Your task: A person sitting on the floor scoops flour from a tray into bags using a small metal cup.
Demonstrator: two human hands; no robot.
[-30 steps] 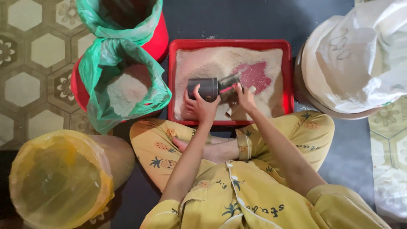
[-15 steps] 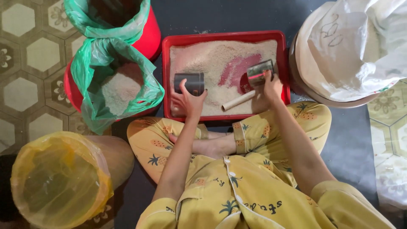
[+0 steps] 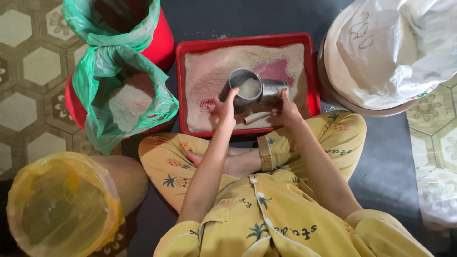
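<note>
A red tray [image 3: 244,42] of pale grain lies on the dark floor in front of my crossed legs. My left hand [image 3: 225,105] grips a metal cup [image 3: 243,89], held upright over the tray with grain inside it. Pressed against that cup from the right is a second metal cup [image 3: 273,90], lying on its side in my right hand [image 3: 286,109]. A pale stick [image 3: 256,117] rests on the grain just below both cups, between my hands.
A red bucket lined with a green bag [image 3: 124,102] holds grain at the left; another red bucket with green bag [image 3: 128,24] stands behind it. A yellow-lined container [image 3: 59,207] sits at lower left. A large white sack in a basin [image 3: 388,52] stands at the right.
My hands were apart at the tray's two sides, each with a cup. They have come together at the tray's middle, and the left cup now stands upright with grain in it.
</note>
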